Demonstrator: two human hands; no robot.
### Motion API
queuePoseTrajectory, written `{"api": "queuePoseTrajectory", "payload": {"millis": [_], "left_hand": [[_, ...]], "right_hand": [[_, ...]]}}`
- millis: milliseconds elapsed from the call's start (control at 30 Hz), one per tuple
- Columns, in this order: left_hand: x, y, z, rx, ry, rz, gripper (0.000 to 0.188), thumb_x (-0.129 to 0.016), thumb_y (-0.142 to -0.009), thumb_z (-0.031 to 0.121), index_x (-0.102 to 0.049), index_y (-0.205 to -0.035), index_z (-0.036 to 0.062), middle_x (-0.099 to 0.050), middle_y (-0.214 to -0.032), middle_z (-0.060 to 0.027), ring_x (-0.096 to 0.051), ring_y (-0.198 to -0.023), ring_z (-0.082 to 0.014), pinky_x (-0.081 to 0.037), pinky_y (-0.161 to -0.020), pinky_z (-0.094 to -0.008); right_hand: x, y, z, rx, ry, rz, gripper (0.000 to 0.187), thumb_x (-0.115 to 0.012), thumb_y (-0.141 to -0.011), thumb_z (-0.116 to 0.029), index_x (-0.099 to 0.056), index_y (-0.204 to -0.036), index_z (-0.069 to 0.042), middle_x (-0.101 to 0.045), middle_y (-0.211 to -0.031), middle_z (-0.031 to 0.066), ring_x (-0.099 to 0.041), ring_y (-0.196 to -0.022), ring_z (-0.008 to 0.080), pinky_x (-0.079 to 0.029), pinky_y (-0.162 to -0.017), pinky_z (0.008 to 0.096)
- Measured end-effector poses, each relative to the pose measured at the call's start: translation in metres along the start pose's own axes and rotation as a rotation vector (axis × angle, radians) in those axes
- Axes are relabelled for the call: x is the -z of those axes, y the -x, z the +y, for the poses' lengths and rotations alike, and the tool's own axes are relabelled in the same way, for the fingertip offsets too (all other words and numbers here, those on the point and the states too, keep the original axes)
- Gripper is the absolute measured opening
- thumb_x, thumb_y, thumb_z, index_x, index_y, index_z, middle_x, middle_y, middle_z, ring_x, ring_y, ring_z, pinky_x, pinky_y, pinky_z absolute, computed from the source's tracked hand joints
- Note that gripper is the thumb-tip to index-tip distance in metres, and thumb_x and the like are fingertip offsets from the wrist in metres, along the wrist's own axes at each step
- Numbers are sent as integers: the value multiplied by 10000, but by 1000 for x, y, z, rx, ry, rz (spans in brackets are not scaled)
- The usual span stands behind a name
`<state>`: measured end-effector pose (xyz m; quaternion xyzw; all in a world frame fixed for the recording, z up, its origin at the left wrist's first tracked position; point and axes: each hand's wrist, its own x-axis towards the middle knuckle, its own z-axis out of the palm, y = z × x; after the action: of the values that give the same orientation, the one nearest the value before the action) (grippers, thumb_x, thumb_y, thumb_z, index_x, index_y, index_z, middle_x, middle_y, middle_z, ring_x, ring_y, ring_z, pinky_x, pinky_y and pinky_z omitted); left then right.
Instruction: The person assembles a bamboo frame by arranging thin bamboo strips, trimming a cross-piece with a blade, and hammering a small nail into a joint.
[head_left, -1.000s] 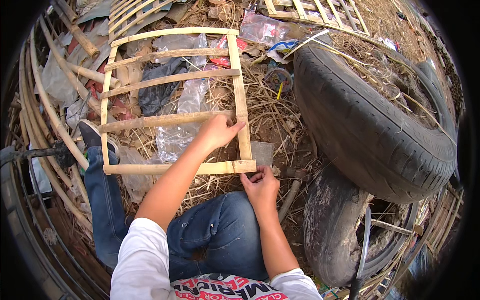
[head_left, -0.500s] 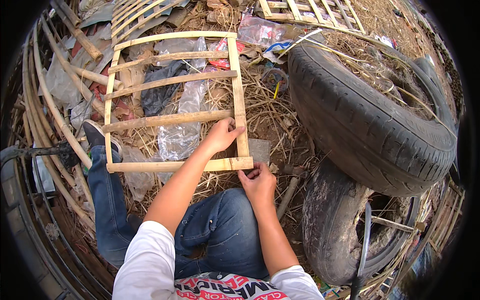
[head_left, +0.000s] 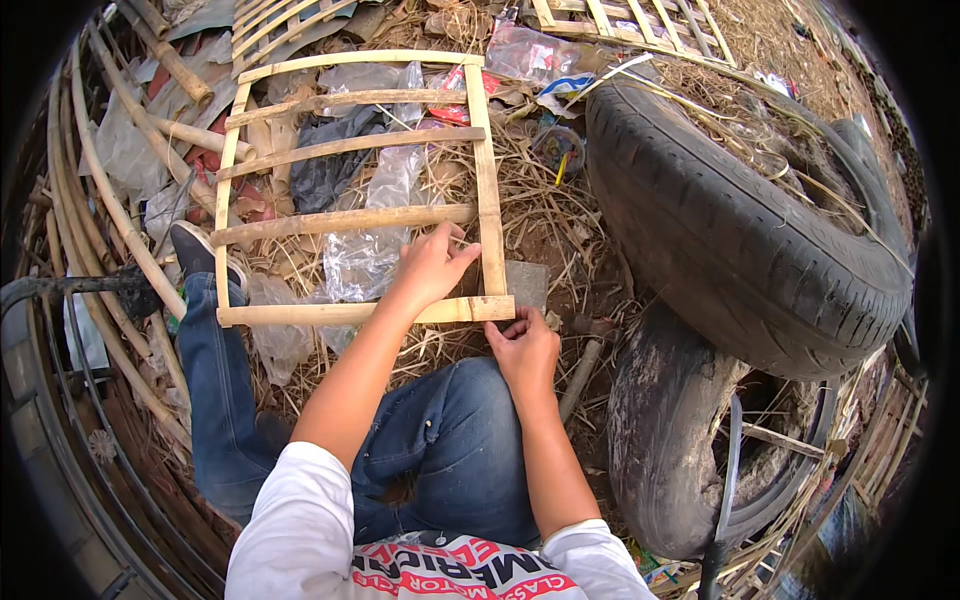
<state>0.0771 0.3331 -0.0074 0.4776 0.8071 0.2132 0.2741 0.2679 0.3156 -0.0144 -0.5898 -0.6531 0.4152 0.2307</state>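
A bamboo frame (head_left: 487, 200) lies in front of me, made of two side rails with several crosswise slats. My left hand (head_left: 437, 264) is inside its near right section, just below the thick round slat (head_left: 345, 221). Its thumb and fingers are bent and apart, with nothing visible between them. My right hand (head_left: 526, 348) is at the near right corner, fingers curled against the end of the nearest slat (head_left: 465, 309); the exact grip is partly hidden. A small flat grey block (head_left: 527, 285) sits beside that corner.
Old tires (head_left: 740, 220) are stacked on the right. Long bamboo poles (head_left: 120, 220) lie on the left. Straw, plastic sheets (head_left: 362, 262) and scraps cover the ground under the frame. Another slatted bamboo panel (head_left: 640, 25) lies at the far side. My bent knee (head_left: 480, 400) is close to the frame.
My left hand has come off the right rail and its fingers have spread a little. The right hand stays at the corner. The whole view has shifted slightly.
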Motion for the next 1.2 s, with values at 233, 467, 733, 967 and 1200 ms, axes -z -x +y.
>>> {"api": "queuePoseTrajectory", "payload": {"millis": [233,467,733,967,1200], "left_hand": [[49,98,-35,-87,-125,401,388,-718,-808,239,-554,-1116,68,-573,-1076,-129,-517,-1097,-339,-356,-957,-461],[71,220,-79,44,-176,425,413,-729,-781,194,-536,-1119,57,-528,-1119,-158,-482,-1128,-367,-345,-997,-469],[65,323,-131,154,-244,385,467,-747,-755,212,-525,-1134,55,-497,-1149,-163,-459,-1159,-380,-341,-1005,-486],[35,336,-169,320,-165,152,551,-723,-814,359,-513,-1228,61,-482,-1215,-161,-457,-1191,-359,-353,-1034,-484],[23,331,-174,304,-124,95,547,-736,-791,367,-532,-1211,82,-508,-1200,-159,-472,-1187,-364,-385,-1005,-483]], "right_hand": [[-1,1,3,7,44,5,362,-825,-684,-215,-664,-918,10,-663,-637,101,-662,-589,279,-516,-578,373],[1,1,3,28,29,29,399,-830,-682,-209,-666,-949,37,-667,-652,113,-661,-589,258,-515,-586,369],[-3,-2,2,66,87,21,396,-842,-663,-220,-666,-896,48,-671,-643,115,-665,-592,253,-526,-606,370],[-3,2,-1,94,128,54,465,-846,-667,-269,-662,-936,64,-655,-645,112,-651,-591,214,-520,-608,343],[-1,-4,12,158,141,79,444,-856,-657,-270,-659,-904,42,-618,-616,78,-596,-548,175,-489,-560,326]]}}
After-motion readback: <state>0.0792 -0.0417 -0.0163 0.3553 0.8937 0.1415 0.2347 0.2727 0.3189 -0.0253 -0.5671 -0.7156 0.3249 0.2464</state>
